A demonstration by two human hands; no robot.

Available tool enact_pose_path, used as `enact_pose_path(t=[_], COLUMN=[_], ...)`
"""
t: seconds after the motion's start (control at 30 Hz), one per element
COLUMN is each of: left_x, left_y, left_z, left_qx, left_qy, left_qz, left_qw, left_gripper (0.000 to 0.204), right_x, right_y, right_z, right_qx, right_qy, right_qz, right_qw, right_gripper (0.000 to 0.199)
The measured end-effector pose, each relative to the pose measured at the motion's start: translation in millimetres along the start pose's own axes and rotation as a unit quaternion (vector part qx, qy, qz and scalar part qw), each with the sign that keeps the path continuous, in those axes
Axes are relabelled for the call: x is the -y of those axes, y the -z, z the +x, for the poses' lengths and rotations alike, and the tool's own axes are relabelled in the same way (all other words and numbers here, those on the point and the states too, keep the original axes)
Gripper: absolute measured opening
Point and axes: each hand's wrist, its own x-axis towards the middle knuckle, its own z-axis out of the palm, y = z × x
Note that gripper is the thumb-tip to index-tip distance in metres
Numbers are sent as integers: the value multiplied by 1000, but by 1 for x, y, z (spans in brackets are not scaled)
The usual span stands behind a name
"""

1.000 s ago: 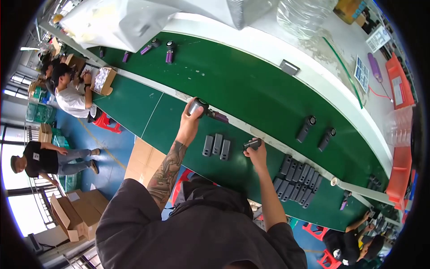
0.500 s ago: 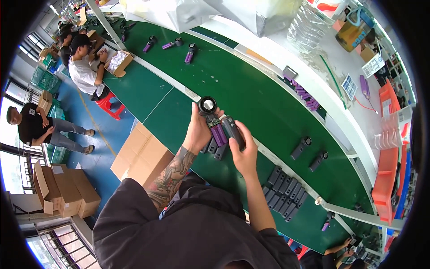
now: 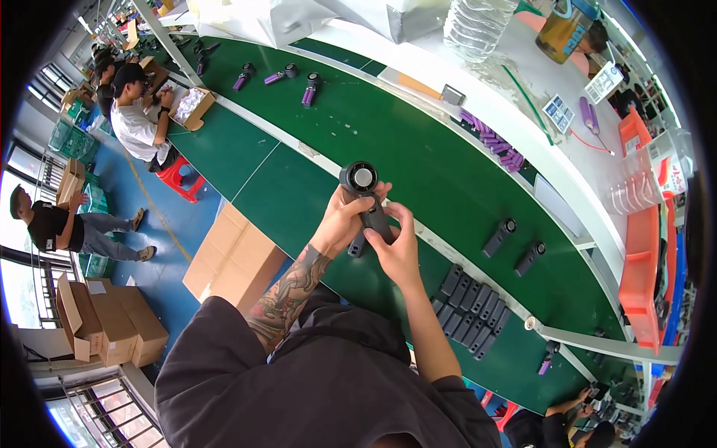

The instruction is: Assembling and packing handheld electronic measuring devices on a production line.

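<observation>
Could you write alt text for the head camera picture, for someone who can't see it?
Two bare hands, left hand and right hand, hold a dark handheld fan above a long green belt dotted with more dark and purple parts.

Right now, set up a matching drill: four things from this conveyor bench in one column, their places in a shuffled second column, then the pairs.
Things:
1. dark handheld fan
2. row of dark handle pieces
3. cardboard box
4. clear plastic bottle

Places:
A. on the blue floor beside the belt
B. on the white shelf beyond the belt
C. held in the left hand and right hand
D. lying on the green belt to the person's right

Pairs: 1-C, 2-D, 3-A, 4-B
</observation>
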Motion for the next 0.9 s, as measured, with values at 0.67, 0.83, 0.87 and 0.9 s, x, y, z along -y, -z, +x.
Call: enact_pose_path(t=[0.67, 0.83, 0.87, 0.9], left_x=[20, 11, 12, 14], left_y=[9, 69, 104, 132], left_z=[2, -17, -31, -51], left_qx=[44, -118, -156, -184], left_qy=[133, 174, 162, 166], left_qz=[285, 276, 309, 344], left_qw=[948, 938, 924, 906], left_gripper=[36, 36, 34, 33], right_x=[-54, -46, -42, -39], right_y=[5, 36, 37, 39], right_z=[15, 22, 28, 35], right_qx=[-14, -18, -19, -26], right_qy=[-1, 13, 22, 28], right_qz=[-73, -70, -69, -69], right_qw=[997, 997, 997, 997], right_gripper=[30, 25, 24, 23])
